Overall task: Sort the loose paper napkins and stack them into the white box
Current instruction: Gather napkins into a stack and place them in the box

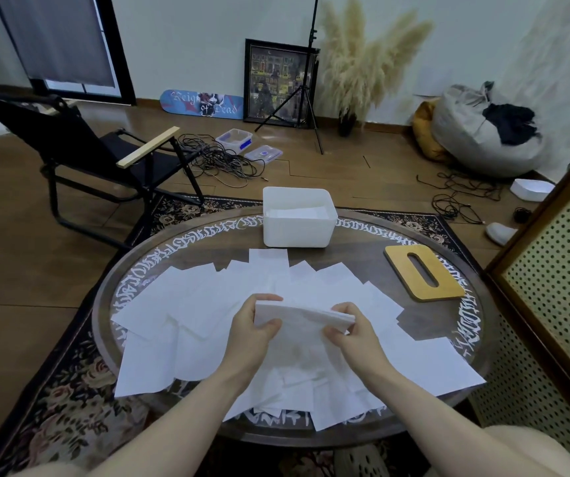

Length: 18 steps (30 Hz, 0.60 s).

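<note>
Fingers of both hands grasp one small stack of napkins, held above the spread; the left hand pinches its left end, thumb under and fingers curled over the top edge; the right hand grips the right end the same way, where the layered edges show. Many loose napkins lie fanned and overlapping across the round worktop, some hanging past its near rim; the box stands at the far edge, open, with what looks like a few napkins already inside; a wooden lid with a slot lies to its right, apart from it.

Risks, as I judge them: the stack looks soft and uneven, so a slack pinch could let sheets slide out or fan apart on the way to the box; the forearms pass low over the spread and could drag overhanging napkins off the rim onto the rug; a skewed stack could catch on the box wall and crumple.
</note>
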Each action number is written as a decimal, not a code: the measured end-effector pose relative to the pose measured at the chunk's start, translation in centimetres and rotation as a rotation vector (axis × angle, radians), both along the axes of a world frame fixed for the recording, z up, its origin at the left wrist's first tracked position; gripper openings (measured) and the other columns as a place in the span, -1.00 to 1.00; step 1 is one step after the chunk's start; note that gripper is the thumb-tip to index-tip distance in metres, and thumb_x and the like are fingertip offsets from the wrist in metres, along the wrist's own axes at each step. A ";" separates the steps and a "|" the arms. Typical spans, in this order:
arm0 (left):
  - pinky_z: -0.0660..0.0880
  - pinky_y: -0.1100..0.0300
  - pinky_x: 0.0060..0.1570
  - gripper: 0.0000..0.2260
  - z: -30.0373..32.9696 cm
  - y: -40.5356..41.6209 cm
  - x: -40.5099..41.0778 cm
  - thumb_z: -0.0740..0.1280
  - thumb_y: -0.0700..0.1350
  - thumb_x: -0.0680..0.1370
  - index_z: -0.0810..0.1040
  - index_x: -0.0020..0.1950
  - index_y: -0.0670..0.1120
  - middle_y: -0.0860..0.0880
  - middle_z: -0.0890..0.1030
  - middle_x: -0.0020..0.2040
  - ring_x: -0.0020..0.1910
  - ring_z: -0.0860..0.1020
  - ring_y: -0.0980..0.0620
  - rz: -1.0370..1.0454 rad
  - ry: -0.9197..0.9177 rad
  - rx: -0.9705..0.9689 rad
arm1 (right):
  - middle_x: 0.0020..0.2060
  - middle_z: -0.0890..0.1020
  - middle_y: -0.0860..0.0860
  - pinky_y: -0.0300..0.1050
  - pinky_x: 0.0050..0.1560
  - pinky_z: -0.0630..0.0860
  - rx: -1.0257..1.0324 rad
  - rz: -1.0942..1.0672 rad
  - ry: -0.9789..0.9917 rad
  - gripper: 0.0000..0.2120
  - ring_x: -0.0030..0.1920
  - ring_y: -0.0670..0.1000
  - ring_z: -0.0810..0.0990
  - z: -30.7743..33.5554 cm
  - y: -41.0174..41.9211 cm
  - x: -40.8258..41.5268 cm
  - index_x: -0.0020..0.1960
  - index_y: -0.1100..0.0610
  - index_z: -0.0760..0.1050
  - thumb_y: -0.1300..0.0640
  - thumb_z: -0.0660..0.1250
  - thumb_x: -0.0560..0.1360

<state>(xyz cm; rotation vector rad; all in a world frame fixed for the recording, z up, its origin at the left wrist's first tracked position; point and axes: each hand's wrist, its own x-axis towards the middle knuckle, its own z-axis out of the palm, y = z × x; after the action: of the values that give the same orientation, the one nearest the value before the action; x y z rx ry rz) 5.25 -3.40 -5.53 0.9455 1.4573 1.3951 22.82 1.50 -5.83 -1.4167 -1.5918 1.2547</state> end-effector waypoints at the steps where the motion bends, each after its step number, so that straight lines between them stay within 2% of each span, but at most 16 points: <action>1: 0.51 0.19 -0.14 -0.69 -0.1 -0.1 0.1 0.26 -0.42 0.50 0.54 0.00 -0.01 0.02 0.58 -0.03 -0.09 0.54 0.05 -0.001 0.004 -0.005 | -0.19 0.50 -0.04 -0.22 -0.25 0.38 -0.015 -0.005 -0.008 -0.82 -0.16 0.00 0.47 -0.1 0.0 0.0 -0.10 0.11 0.38 0.37 0.25 0.49; 4: 0.50 0.32 -0.12 -0.69 -0.7 -0.5 0.2 0.23 -0.45 0.49 0.53 0.02 -0.05 0.05 0.58 0.01 -0.03 0.54 0.10 -0.011 0.031 -0.026 | -0.09 0.57 0.00 -0.01 -0.04 0.51 -0.068 -0.023 -0.053 -0.80 0.02 0.08 0.54 -0.7 -0.1 0.1 -0.04 0.04 0.41 0.32 0.27 0.48; 7: 0.46 0.45 -0.18 -0.70 -1.0 -0.7 0.2 0.23 -0.44 0.50 0.51 0.06 -0.06 0.06 0.57 0.03 -0.01 0.53 0.18 -0.015 0.050 -0.054 | -0.08 0.60 -0.05 0.15 0.12 0.50 -0.095 -0.022 -0.105 -0.79 0.07 0.07 0.54 -1.1 -0.3 0.1 -0.03 -0.05 0.44 0.24 0.31 0.45; 11: 0.48 0.37 -0.14 -0.71 -1.1 -0.6 0.3 0.28 -0.37 0.52 0.48 0.08 0.00 0.06 0.61 0.00 0.00 0.57 0.17 -0.007 0.077 -0.082 | -0.11 0.64 -0.17 0.17 0.22 0.43 -0.074 -0.037 -0.149 -0.78 0.04 0.01 0.58 -1.1 -0.3 -0.1 -0.05 -0.16 0.48 0.15 0.40 0.45; 14: 0.47 0.42 -0.23 -0.75 -0.5 -0.6 0.7 0.32 -0.34 0.50 0.48 0.03 0.00 0.07 0.62 -0.04 -0.10 0.58 0.23 0.076 0.076 -0.083 | -0.21 0.68 -0.14 0.21 0.15 0.48 -0.050 -0.085 -0.142 -0.82 -0.05 0.01 0.63 -0.6 -0.2 -0.3 -0.14 -0.12 0.55 0.16 0.43 0.43; 16: 0.52 0.31 -0.25 -0.75 0.2 -0.3 0.7 0.34 -0.31 0.49 0.47 0.03 0.02 0.05 0.63 -0.05 -0.11 0.60 0.15 0.152 0.043 -0.077 | -0.22 0.70 -0.07 0.21 0.03 0.56 -0.064 -0.123 -0.053 -0.91 -0.10 0.06 0.66 0.3 0.0 -0.5 -0.13 0.01 0.60 0.20 0.42 0.43; 18: 0.49 0.29 -0.39 -0.74 1.0 0.3 0.5 0.35 -0.28 0.50 0.45 0.07 0.04 0.00 0.61 -0.07 -0.16 0.60 0.04 0.206 0.029 -0.075 | -0.20 0.70 0.03 0.03 -0.07 0.62 -0.089 -0.167 0.071 -0.98 -0.12 0.11 0.67 1.6 0.2 -0.8 -0.10 0.17 0.59 0.24 0.40 0.47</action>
<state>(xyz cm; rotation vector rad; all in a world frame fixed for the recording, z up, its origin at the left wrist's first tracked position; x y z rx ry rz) 5.79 -3.13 -4.53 0.7891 1.6550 1.4668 21.98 1.68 -4.23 -1.5095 -1.3563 1.2750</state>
